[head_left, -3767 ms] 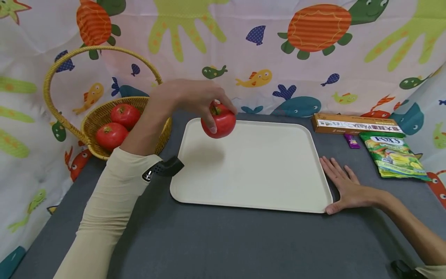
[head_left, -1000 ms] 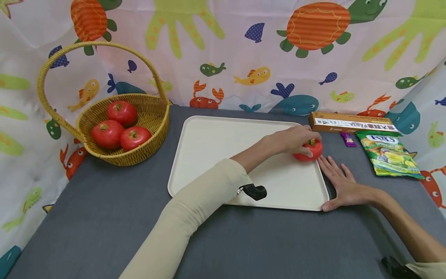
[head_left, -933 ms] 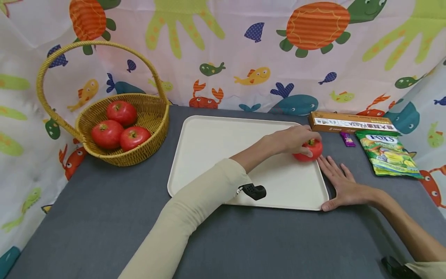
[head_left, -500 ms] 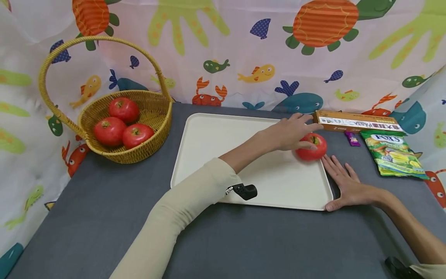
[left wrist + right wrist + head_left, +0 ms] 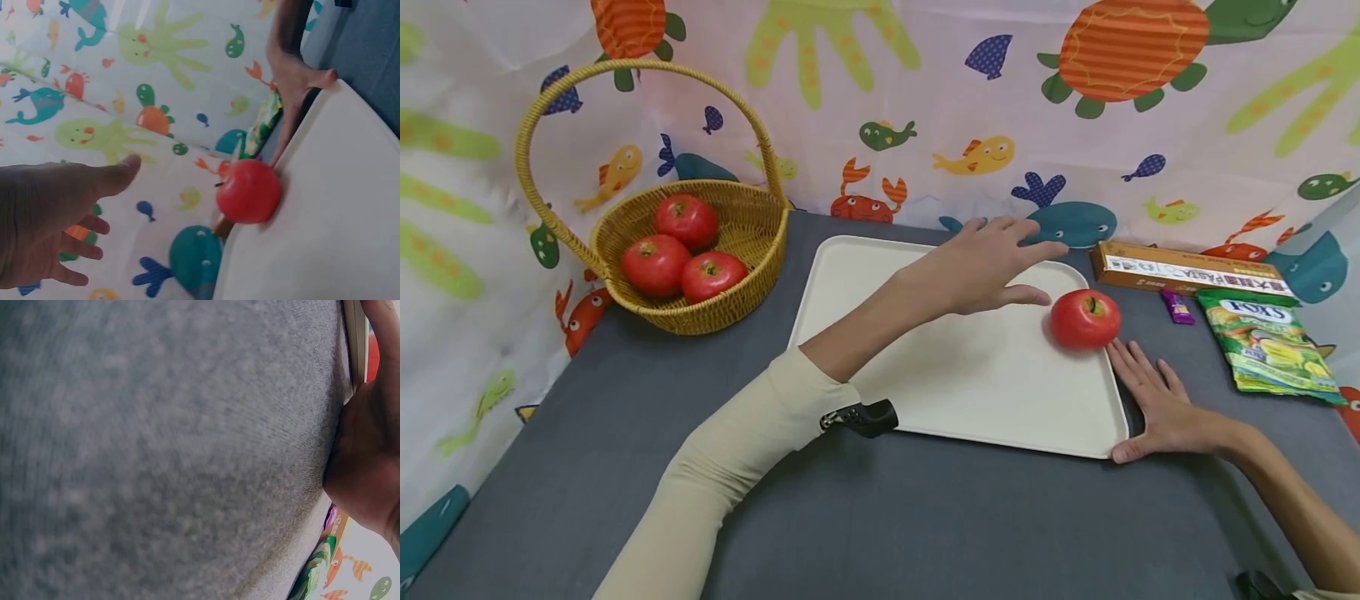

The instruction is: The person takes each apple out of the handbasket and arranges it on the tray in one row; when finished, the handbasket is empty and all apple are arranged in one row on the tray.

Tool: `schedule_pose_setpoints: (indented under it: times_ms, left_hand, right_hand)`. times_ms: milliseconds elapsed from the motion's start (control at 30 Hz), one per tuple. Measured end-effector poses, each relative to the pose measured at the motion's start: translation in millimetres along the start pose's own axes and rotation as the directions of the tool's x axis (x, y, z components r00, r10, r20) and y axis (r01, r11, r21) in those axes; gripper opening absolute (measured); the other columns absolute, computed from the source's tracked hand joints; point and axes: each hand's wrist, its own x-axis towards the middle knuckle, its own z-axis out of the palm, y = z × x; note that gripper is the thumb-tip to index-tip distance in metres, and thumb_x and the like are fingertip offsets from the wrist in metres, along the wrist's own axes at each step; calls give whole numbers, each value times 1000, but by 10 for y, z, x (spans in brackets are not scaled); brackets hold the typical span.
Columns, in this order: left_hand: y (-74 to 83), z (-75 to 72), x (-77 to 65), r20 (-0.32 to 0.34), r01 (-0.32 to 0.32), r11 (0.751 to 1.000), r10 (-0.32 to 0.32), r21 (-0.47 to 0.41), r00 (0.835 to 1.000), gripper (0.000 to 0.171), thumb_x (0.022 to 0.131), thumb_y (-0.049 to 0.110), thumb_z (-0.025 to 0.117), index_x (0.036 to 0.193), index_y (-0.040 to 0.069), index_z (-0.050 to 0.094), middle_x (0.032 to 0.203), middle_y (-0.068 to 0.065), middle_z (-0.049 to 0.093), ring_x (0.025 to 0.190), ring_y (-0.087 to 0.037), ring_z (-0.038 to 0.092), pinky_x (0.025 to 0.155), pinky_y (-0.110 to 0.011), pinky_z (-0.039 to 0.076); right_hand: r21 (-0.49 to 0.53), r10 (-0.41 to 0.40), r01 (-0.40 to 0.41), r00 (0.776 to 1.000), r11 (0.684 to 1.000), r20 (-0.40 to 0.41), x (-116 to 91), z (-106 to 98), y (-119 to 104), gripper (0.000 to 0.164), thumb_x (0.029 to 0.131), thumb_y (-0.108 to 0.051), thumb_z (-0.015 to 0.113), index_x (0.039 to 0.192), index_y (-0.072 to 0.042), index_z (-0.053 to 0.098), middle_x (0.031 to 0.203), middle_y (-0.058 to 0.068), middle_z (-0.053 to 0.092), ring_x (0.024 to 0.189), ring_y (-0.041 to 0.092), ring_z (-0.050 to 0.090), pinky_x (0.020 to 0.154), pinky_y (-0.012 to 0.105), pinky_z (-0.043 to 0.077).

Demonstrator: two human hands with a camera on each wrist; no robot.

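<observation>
My left hand [image 5: 973, 267] hovers over the cream tray [image 5: 970, 400], its fingers spread and holding nothing. To its right, a red apple [image 5: 1085, 320] sits at the tray's right end. In the left wrist view the same apple [image 5: 249, 191] shows its short dark stem, apart from the left hand [image 5: 62, 219]. My right hand [image 5: 1161, 412] lies on the table with fingers extended, against the tray's right edge. The right wrist view shows part of the right hand [image 5: 369, 450] beside the tray rim [image 5: 358, 344]. Three more apples [image 5: 657, 265] lie in the wicker basket [image 5: 760, 267].
The basket, with a tall arched handle [image 5: 651, 65], stands left of the tray on the grey table [image 5: 925, 525]. At the back right are a long brown box [image 5: 1195, 273], a small purple packet [image 5: 1177, 307] and green snack bags [image 5: 1270, 346]. A printed curtain [image 5: 880, 75] hangs behind.
My left hand carried the apple rightward across the tray, set it at the right end, let go and drew back left. My right hand stays at the tray's edge.
</observation>
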Motion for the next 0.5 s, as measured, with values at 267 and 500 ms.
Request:
schedule_pose_setpoints:
  times_ms: [267, 500]
  left_hand:
    - [-354, -158, -460, -20, 50, 997, -52, -60, 998, 69, 104, 60, 51, 164, 32, 33, 167, -6, 40, 158, -27, 36, 130, -52, 30]
    - [-608, -215, -835, -43, 85, 987, -92, -139, 995, 72, 102, 63, 52, 165, 34, 32, 166, -8, 42, 153, -29, 43, 125, -53, 40]
  right_hand:
    - [-1, -18, 18, 1000, 1000, -1, 1, 40, -22, 140, 75, -44, 86, 167, -20, -16, 176, 7, -23, 160, 37, -31, 119, 67, -31]
    - [-5, -17, 17, 1000, 1000, 5, -29, -7, -28, 138, 77, -44, 85, 167, -19, -17, 175, 10, -23, 159, 40, -30, 119, 66, -32]
